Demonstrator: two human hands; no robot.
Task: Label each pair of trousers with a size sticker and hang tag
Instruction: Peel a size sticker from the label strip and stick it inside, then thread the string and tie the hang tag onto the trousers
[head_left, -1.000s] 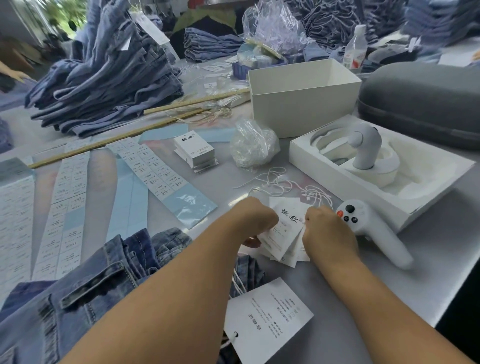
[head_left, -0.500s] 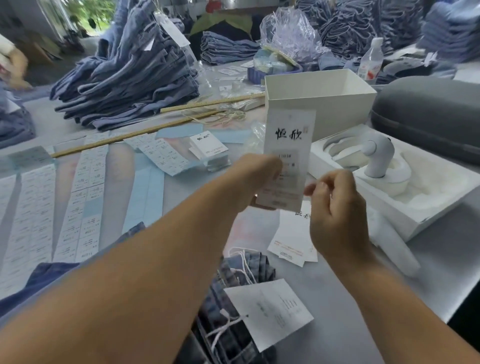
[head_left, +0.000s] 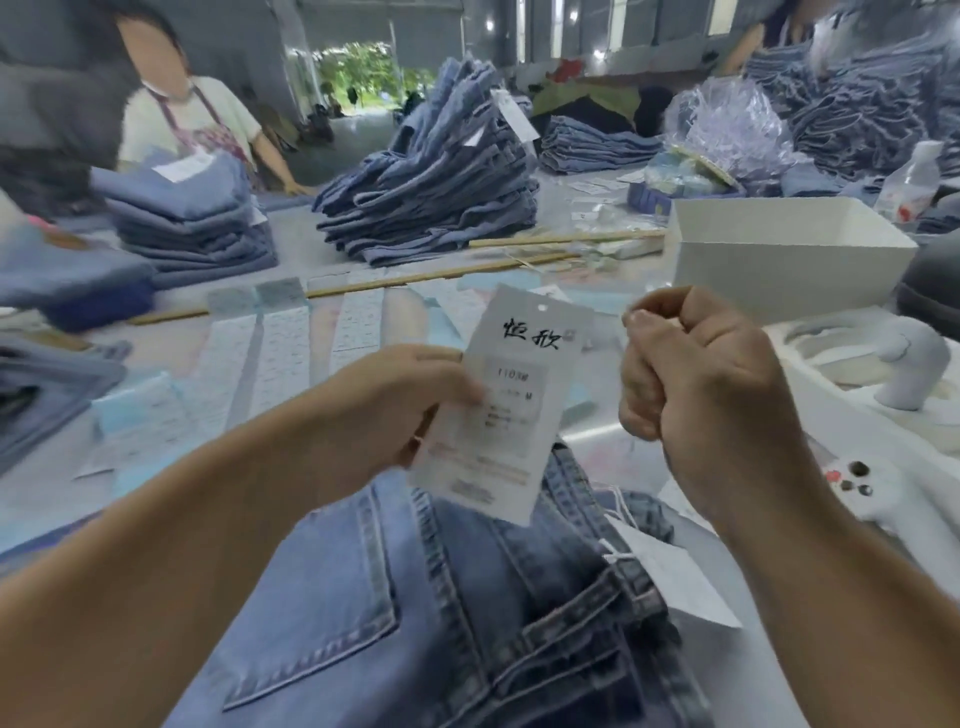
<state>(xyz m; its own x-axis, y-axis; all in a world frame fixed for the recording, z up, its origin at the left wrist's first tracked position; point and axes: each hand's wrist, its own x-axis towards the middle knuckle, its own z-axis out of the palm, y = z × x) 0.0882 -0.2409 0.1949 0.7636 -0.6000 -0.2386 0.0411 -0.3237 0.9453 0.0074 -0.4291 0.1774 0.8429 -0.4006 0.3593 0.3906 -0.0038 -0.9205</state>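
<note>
A hang tag (head_left: 511, 400) is pinched upright by the left hand (head_left: 410, 395) above the trousers (head_left: 415, 597), while the right hand (head_left: 696, 384), curled, perhaps around string, could miss the tag's small hole.

Left hand (head_left: 410, 400): fingertips hidden behind the hang tag (head_left: 511, 400); only the thumb shows on its face. Tag print below the two large characters too blurred to read. Right hand (head_left: 711, 395): fingers curled toward the palm; whether anything is pinched between them cannot be told. Jeans (head_left: 441, 613) cut off by the lower edge, waistband partly covered by the held tag. Second tag (head_left: 675, 577) tied at the waistband: text illegible. Sticker sheets (head_left: 280, 358) on the table: print too small to make out. Controller (head_left: 872, 499) partly behind the right forearm. Person (head_left: 192, 124) across the table blurred.
</note>
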